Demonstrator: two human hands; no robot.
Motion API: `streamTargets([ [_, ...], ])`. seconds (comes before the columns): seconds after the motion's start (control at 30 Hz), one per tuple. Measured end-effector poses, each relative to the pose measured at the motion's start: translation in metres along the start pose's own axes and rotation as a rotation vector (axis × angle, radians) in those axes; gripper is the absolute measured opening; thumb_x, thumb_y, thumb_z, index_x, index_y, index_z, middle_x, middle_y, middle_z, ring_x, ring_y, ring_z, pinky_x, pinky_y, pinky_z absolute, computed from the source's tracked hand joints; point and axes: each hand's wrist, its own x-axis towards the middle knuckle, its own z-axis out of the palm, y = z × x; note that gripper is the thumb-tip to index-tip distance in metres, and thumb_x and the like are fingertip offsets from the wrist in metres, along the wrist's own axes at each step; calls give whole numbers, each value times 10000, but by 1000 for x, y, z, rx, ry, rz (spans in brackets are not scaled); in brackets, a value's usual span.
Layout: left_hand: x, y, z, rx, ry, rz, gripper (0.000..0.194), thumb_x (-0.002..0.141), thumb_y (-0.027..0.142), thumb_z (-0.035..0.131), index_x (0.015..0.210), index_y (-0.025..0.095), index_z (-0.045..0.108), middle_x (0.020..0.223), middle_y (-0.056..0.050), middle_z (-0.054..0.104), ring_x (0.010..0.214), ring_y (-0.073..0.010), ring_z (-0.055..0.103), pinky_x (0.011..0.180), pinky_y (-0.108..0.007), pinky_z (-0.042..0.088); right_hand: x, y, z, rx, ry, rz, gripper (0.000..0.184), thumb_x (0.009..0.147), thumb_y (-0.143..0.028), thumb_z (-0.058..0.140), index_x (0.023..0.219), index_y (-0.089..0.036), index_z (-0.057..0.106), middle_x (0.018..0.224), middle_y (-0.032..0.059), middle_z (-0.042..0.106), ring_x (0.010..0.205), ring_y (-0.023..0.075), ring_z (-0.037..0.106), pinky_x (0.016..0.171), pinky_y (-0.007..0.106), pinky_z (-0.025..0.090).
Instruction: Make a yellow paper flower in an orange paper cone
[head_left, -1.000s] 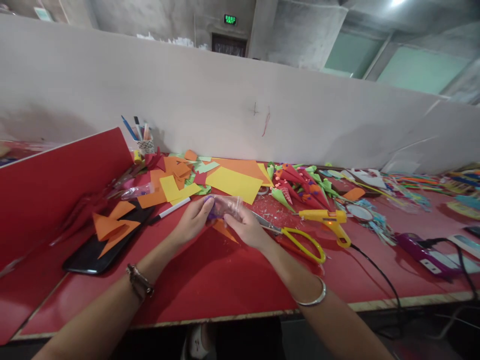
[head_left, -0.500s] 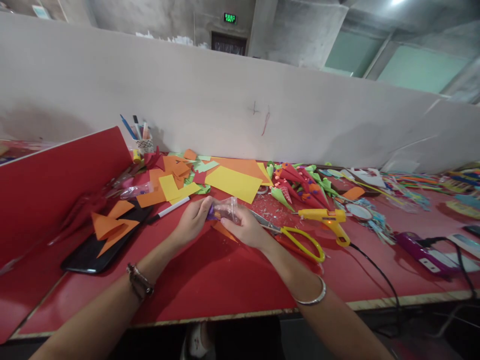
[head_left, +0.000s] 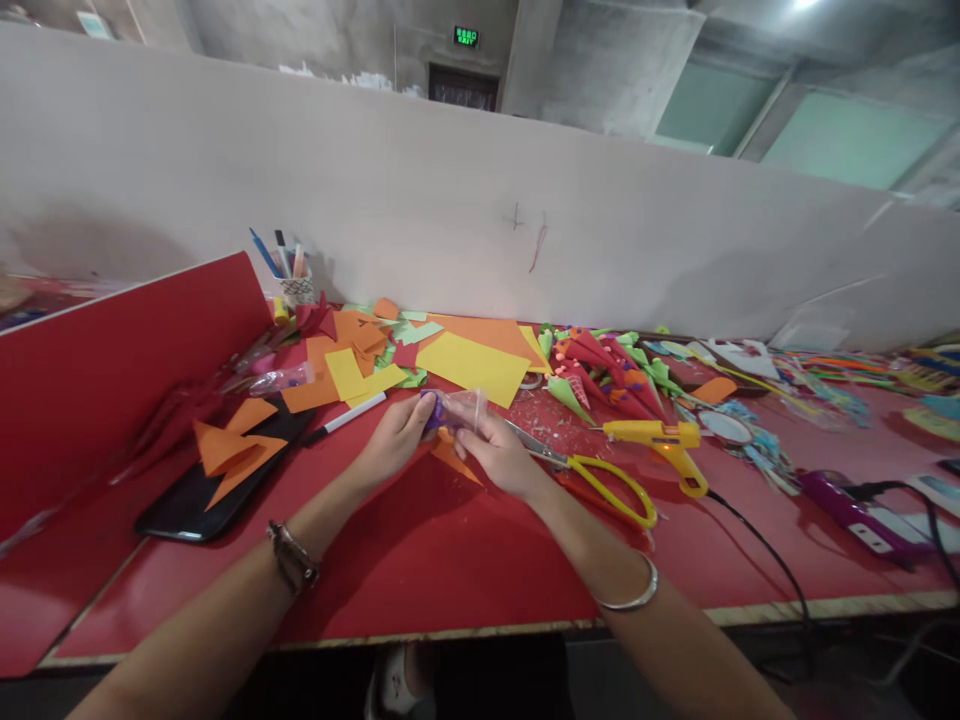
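Observation:
Both my hands meet over the middle of the red table [head_left: 450, 560]. My left hand [head_left: 394, 440] pinches the purple end of a small clear plastic bag [head_left: 456, 408]. My right hand [head_left: 495, 455] grips the same bag from the other side, fingers closed on it. An orange paper scrap [head_left: 454, 462] lies on the table right under my hands. Yellow-handled scissors [head_left: 600, 480] lie just right of my right hand.
A yellow glue gun [head_left: 660, 440] with a black cord lies to the right. Coloured paper sheets [head_left: 465, 360] and paper cones [head_left: 607, 370] crowd the back. A phone [head_left: 210, 490] with orange scraps, a marker [head_left: 345, 418] and a pen cup [head_left: 294, 285] sit left. A purple device [head_left: 855, 505] is far right.
My hands stay on the plastic bag and shift only slightly; the view has moved a little to the right.

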Motion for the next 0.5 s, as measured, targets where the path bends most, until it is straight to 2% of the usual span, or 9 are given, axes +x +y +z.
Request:
streamTargets([
  [0.2,-1,3,-1,37,2,-32,451,817,528,308,708,145,521,602,16,479,533,-92,423,510,-190,386,1,-4,-2,-7,-67,-4,441,757,-158,419,1170,-278,515,967,13,573,601,72,444,596,233,411],
  [0.43,-2,7,-1,35,-31,-29,438,827,499,297,626,155,480,558,25,472,496,-84,410,487,-183,373,0,-8,-3,57,-84,-13,384,750,-174,460,1108,-276,559,1150,12,525,648,74,478,629,231,422],
  [0.5,-1,8,-1,25,-29,-40,446,822,512,296,603,160,459,532,30,460,479,-83,402,481,-186,369,-1,-8,-1,121,-72,-17,367,752,-186,472,1096,-273,565,1090,9,552,623,69,477,638,237,425],
])
